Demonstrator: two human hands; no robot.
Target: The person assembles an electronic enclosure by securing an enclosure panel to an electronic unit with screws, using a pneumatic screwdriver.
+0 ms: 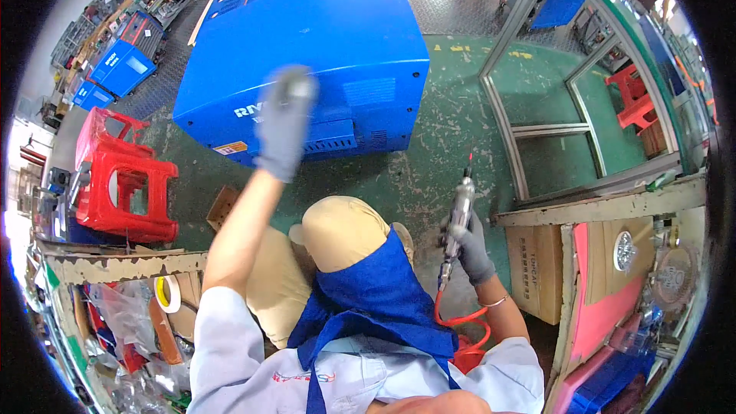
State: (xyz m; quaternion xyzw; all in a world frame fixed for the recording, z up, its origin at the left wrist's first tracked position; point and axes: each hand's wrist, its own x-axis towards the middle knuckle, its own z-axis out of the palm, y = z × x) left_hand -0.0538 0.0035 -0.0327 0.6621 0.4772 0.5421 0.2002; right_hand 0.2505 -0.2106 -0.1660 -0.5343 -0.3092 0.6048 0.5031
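Where a blue apron [368,268] covers the person's lap, an orange hose [438,307] curls beside the right forearm and joins the tail of the driver [462,207]. Keeping that loop slack would be wise, since a snag could pull the tool off line. The right hand [473,251], gloved in grey, is wrapped around the driver, which tilts away from the body, its tip over the green floor [452,115] and apart from the machine [307,38]. A firm, relaxed grip should serve best, with the bit brought square to any surface it meets.

Farther out, the left hand [282,126], also gloved, is in front of the machine's near face. It is blurred; whether it grasps anything or touches the panel cannot be told. It would do well to steady the work, fingers clear of the bit.

The blue machine stands ahead, left of centre, its paint probably easy to scratch. Red stools [130,192] stand left of it, a metal frame [510,138] to its right.
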